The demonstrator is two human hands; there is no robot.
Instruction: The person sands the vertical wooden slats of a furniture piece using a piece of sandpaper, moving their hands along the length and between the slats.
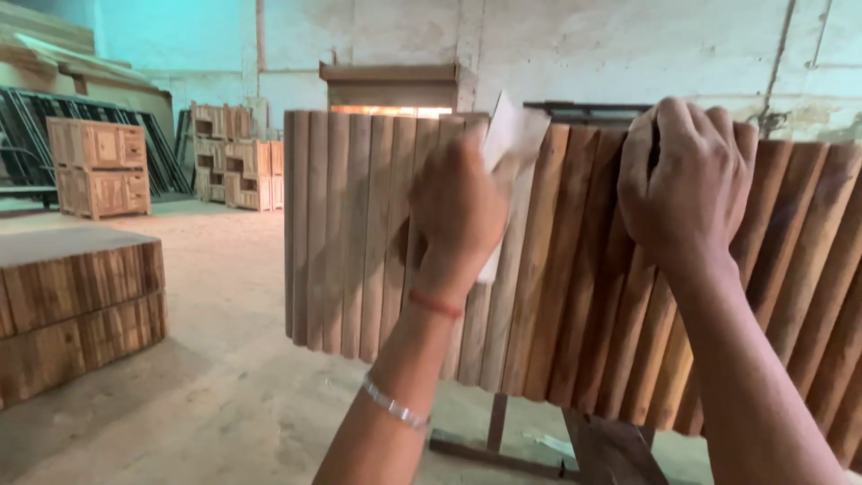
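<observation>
While the ribbed wooden panel (575, 269) stands upright in front of me on a frame (539, 445), I see its face made of rounded vertical slats set side by side, running from the middle of the view off the right edge. I press a pale sheet of sandpaper (507, 148) flat against the slats near the top of the panel; the sheet lies under my left hand (458, 211) and sticks out above the fingers. My left hand is clasped on that sheet, palm toward the wood. A red thread and a metal bracelet (395, 409) sit on the left wrist and forearm. My right hand (687, 180) is to the right of it, fingers curled over the panel's top edge and gripping it. The two hands are near each other but apart.

Further out, a stack of ribbed wooden blocks (81, 305) rests on the concrete floor (224, 377) at left. Small wooden cabinets (101, 166) stand well behind, near dark frames leaning on the wall (584, 45). A wooden box (391, 85) shows just above the panel's top edge.
</observation>
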